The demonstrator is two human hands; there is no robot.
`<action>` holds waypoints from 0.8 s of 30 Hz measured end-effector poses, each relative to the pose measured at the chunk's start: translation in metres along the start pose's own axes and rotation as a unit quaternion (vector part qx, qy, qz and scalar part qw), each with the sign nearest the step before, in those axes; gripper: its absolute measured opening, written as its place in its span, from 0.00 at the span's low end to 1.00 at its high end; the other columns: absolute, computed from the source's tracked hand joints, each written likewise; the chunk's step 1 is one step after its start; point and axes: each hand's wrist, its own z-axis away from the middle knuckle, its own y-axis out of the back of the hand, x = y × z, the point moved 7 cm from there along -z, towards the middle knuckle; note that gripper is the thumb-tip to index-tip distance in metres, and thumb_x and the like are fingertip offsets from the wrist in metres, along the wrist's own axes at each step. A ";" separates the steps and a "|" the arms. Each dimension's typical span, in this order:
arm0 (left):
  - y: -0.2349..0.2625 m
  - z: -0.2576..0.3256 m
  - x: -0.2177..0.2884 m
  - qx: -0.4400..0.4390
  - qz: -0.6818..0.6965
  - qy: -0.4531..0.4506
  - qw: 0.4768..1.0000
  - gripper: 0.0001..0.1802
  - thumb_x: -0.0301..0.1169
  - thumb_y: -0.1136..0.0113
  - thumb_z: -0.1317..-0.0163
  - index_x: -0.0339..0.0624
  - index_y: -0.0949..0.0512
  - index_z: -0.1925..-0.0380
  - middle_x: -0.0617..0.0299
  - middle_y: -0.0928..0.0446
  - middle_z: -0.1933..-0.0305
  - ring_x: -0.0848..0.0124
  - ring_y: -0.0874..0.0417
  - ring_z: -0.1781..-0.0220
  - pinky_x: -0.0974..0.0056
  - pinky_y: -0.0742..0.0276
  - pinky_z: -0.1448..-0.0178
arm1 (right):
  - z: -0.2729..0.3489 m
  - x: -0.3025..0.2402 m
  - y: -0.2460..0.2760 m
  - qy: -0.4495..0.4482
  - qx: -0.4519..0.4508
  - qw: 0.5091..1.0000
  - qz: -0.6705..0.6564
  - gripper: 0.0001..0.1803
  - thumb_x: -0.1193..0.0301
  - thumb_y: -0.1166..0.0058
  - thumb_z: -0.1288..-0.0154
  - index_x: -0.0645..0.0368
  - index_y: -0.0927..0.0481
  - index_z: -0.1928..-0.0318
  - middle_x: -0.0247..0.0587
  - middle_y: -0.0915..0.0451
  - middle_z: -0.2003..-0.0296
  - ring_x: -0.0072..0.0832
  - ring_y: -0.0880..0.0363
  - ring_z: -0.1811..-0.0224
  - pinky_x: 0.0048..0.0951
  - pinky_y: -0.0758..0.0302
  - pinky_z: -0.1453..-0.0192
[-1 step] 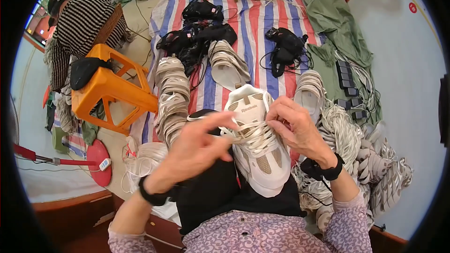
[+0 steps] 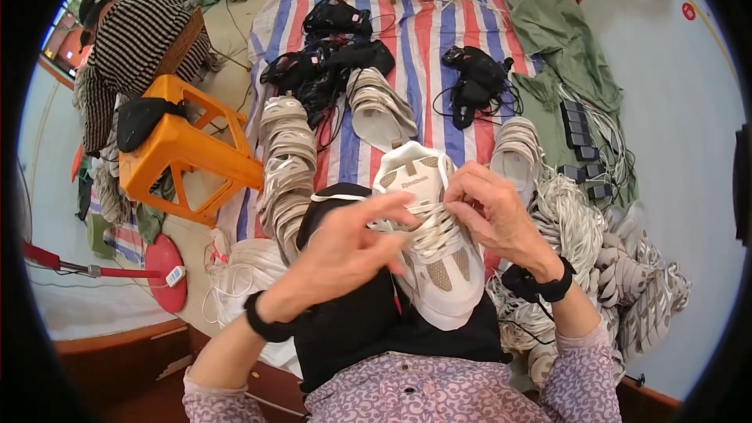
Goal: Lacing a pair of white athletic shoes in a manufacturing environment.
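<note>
A beige and white sneaker [image 2: 448, 291] rests on my lap, its toe toward me and its tongue pointing away. White shoelace [image 2: 435, 236] criss-crosses its front. On the shoe's right side, my right hand [image 2: 495, 215] pinches the shoelace near the upper eyelets. My left hand [image 2: 350, 236] hovers over the left side of the lacing, index finger and thumb spread apart. Its fingertips partly cover the left eyelets. A loose white strand curves over my dark-clad knee behind the left hand.
Stacks of beige shoe uppers [image 2: 288, 158] stand on the striped sheet [image 2: 419, 27]. Bundled white laces [image 2: 565, 215] lie at right. Black corded devices [image 2: 478, 82] sit farther off. An orange stool [image 2: 184, 160] stands left, near a seated person [image 2: 145, 31] in stripes.
My left hand has moved right, closer over the lacing. My right hand and the sneaker stay nearly in place.
</note>
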 end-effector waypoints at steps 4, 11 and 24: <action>-0.028 -0.017 -0.010 -0.039 0.029 0.058 0.997 0.22 0.27 0.44 0.26 0.34 0.28 0.34 0.61 0.16 0.58 0.77 0.14 0.68 0.74 0.26 0.69 | 0.004 0.005 0.005 -0.036 -0.006 0.999 -0.033 0.04 0.83 0.43 0.36 0.66 0.24 0.63 0.41 0.25 0.66 0.30 0.23 0.68 0.29 0.28 0.64; 0.011 -0.003 -0.020 -0.006 -0.001 0.115 0.993 0.11 0.29 0.42 0.26 0.32 0.15 0.58 0.64 0.20 0.74 0.79 0.19 0.76 0.76 0.25 0.71 | 0.011 0.057 0.012 -0.232 -0.016 0.927 -0.295 0.05 0.72 0.46 0.24 0.59 0.23 0.60 0.28 0.22 0.75 0.15 0.25 0.78 0.20 0.31 0.76; 0.014 -0.023 -0.011 0.013 -0.170 0.027 0.985 0.09 0.25 0.34 0.37 0.39 0.14 0.57 0.66 0.25 0.70 0.78 0.27 0.74 0.72 0.31 0.69 | 0.024 0.269 0.275 -0.225 0.364 0.764 -0.484 0.29 0.92 0.53 0.37 0.73 0.39 0.35 0.50 0.25 0.55 0.39 0.20 0.53 0.33 0.17 0.43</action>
